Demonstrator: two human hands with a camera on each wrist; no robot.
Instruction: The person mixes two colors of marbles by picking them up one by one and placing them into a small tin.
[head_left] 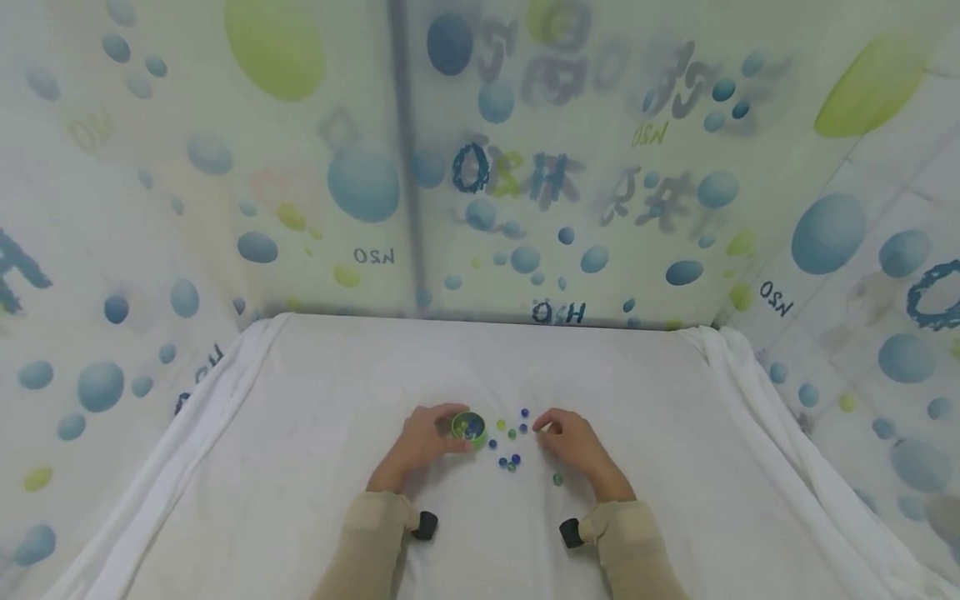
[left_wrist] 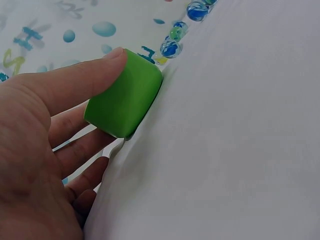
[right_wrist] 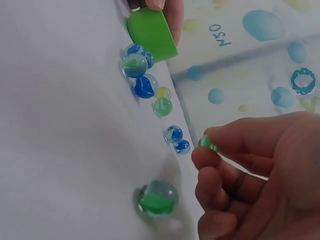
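My left hand (head_left: 426, 435) grips a small green cup (left_wrist: 125, 95), thumb on one side and fingers on the other. The cup stands on the white cloth, and marbles (head_left: 471, 427) show inside it from above. To the right, my right hand (right_wrist: 250, 170) pinches a green marble (right_wrist: 208, 143) between thumb and index finger, its other fingers curled. Between the hands lie several loose glass marbles: blue ones (right_wrist: 145, 86), a yellow one (head_left: 501, 425) and green ones (right_wrist: 163, 106). A clear marble with a green swirl (right_wrist: 158, 198) lies apart, close to my right wrist.
White cloth (head_left: 480, 358) covers the table, bunched into folds along the left (head_left: 225, 392) and right sides. Curtains printed with bubbles and letters (head_left: 363, 183) hang behind and at both sides. A black wrist device (head_left: 424, 526) sits at each beige sleeve cuff.
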